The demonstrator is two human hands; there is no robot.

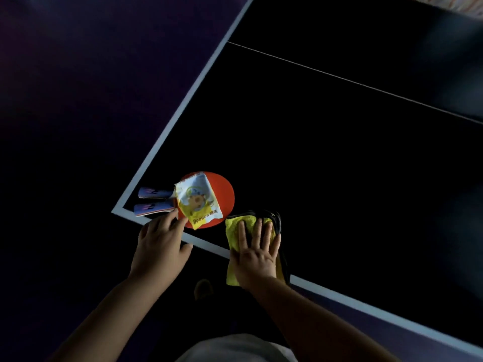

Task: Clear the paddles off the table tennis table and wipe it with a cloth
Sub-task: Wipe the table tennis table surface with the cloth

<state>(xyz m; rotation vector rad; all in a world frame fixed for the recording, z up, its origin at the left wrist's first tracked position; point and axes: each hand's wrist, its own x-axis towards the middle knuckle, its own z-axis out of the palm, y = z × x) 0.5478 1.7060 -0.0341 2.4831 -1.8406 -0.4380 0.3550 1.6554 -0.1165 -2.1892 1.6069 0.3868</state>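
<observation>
Yellow cloth (233, 232) lies folded at the near edge of the worktop (339, 205), with one part over the white border line. The right grip (257, 254) rests flat on it with straight fingers. It presses the cloth and does not clench around it.

Just beside the cloth, in the near left corner of the worktop, are the paddles (225, 195). Two handles show side by side, and the blades seem stacked, with a red face on top. A printed packet (198, 199) lies on this red face and covers much of it.

The left grip (159, 246) reaches to the paddles with loosely spread fingers. Its fingertips are at the lower handle and the corner of the packet. It is released and grasps nothing; I cannot tell if it really touches them.

I judge that the task is at its beginning. The paddles are not yet cleared, and the packet must probably go with them. The cloth is ready at the edge, but the wide dark surface beyond it is left to wipe. Whether any part is already wiped, the dim light does not show.
</observation>
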